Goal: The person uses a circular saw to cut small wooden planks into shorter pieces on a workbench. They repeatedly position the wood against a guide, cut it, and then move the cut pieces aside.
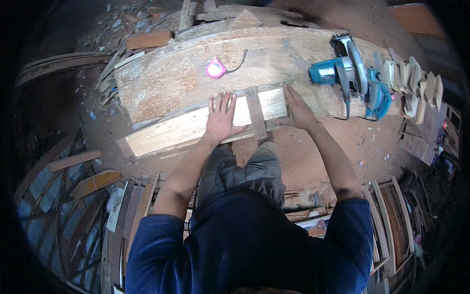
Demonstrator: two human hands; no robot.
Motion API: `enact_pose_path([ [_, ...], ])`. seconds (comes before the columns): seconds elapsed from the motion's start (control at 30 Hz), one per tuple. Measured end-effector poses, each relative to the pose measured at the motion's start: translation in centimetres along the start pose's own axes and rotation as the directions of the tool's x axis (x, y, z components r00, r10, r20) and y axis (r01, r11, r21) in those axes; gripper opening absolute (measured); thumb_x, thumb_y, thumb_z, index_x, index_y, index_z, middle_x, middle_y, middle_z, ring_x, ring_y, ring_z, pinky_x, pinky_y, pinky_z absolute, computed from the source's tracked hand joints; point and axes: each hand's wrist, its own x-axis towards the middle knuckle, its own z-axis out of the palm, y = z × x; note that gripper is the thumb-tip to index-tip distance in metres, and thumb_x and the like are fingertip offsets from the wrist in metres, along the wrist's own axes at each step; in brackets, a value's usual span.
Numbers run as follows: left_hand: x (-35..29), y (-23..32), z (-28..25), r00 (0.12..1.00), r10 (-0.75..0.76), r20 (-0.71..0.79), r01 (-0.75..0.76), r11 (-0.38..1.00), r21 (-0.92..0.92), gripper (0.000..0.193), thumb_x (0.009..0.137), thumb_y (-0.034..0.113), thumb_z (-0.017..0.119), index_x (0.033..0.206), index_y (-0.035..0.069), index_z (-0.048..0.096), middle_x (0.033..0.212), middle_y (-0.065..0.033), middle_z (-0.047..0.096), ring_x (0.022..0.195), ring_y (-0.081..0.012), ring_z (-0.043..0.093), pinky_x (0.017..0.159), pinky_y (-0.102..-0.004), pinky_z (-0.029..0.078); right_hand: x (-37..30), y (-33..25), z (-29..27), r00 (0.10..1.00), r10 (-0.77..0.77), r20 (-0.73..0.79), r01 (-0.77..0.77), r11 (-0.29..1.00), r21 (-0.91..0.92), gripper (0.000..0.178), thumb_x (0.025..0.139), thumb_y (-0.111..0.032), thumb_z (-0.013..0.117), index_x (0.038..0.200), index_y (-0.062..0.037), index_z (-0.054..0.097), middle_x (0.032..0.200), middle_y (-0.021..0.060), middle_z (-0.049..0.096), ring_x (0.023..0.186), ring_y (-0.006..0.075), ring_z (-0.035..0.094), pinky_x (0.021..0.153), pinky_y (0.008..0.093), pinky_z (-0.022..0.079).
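A long pale wooden board (181, 125) lies slanted along the near edge of the workbench, inside a darker wooden frame or jig. Across it, between my hands, sits a short brown wooden strip (255, 113). My left hand (222, 116) rests flat on the board's face, fingers spread, left of the strip. Against the board's right end is my right hand (298, 110), its fingers stretched along the end edge and its thumb apart. Beyond the board, a pink tape measure (215, 68) with a dark strap lies on the bench.
A teal circular saw (342, 73) sits on the workbench (171, 63) at right, its cable trailing toward me. Several cut wood pieces (416, 88) are stacked past it. A reddish wood block (149, 39) lies at far left. Timber pieces and scraps surround me on the floor.
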Motion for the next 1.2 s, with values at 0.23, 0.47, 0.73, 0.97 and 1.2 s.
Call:
enact_pose_path([
  [0.23,-5.6,-8.6,0.3,0.983,-0.179,-0.027,0.181,0.980,0.088,0.077,0.101,0.051,0.052,0.162,0.010,0.030,0.167,-0.0241,0.022,0.156,-0.0428,0.016,0.126,-0.0606,0.004,-0.6,1.6,2.2,0.822,0.258,-0.508,-0.193,0.965,0.178,0.071,0.096,-0.026,0.068,0.149,0.0104,0.038,0.150,0.0334,0.041,0.142,0.0479,0.039,0.121,0.0483,0.030],
  [0.47,-7.5,-9.4,1.2,0.862,-0.226,-0.454,0.192,0.974,-0.120,0.075,0.101,0.042,0.055,0.155,-0.003,0.030,0.160,-0.0352,0.023,0.151,-0.0484,0.021,0.122,-0.0665,0.008,-3.9,1.2,2.4,0.615,0.188,-0.766,-0.343,0.938,-0.045,0.074,0.091,-0.018,0.071,0.150,0.0094,0.037,0.146,0.0353,0.041,0.139,0.0502,0.039,0.117,0.0540,0.031],
  [0.73,0.9,0.3,0.0,0.985,0.162,-0.063,-0.161,0.987,0.022,0.113,0.078,0.074,0.067,0.159,0.005,0.030,0.164,-0.0220,0.027,0.153,-0.0427,0.021,0.125,-0.0598,0.013,-4.4,11.5,-7.2,0.587,0.279,-0.760,-0.397,0.917,0.031,0.066,0.087,-0.026,0.078,0.137,0.0089,0.053,0.130,0.0322,0.061,0.125,0.0429,0.058,0.106,0.0468,0.044],
  [0.97,1.0,0.4,0.2,0.986,0.143,-0.087,-0.141,0.990,0.030,0.110,0.072,0.066,0.072,0.158,0.010,0.035,0.160,-0.0186,0.033,0.144,-0.0399,0.033,0.123,-0.0599,0.019,-3.7,15.0,-9.3,0.704,0.293,-0.647,-0.293,0.950,0.112,0.045,0.087,-0.028,0.080,0.117,0.0043,0.070,0.103,0.0248,0.075,0.098,0.0335,0.074,0.088,0.0387,0.054],
  [1.2,0.3,0.5,0.4,0.988,0.096,-0.124,-0.091,0.995,0.044,0.109,0.069,0.065,0.074,0.158,0.016,0.037,0.159,-0.0138,0.036,0.144,-0.0365,0.034,0.124,-0.0571,0.021,-12.7,7.7,-9.6,0.638,0.562,-0.526,-0.057,0.716,0.696,0.031,0.089,-0.019,0.080,0.113,-0.0005,0.070,0.088,0.0028,0.070,0.069,0.0116,0.062,0.063,0.0280,0.050],
])
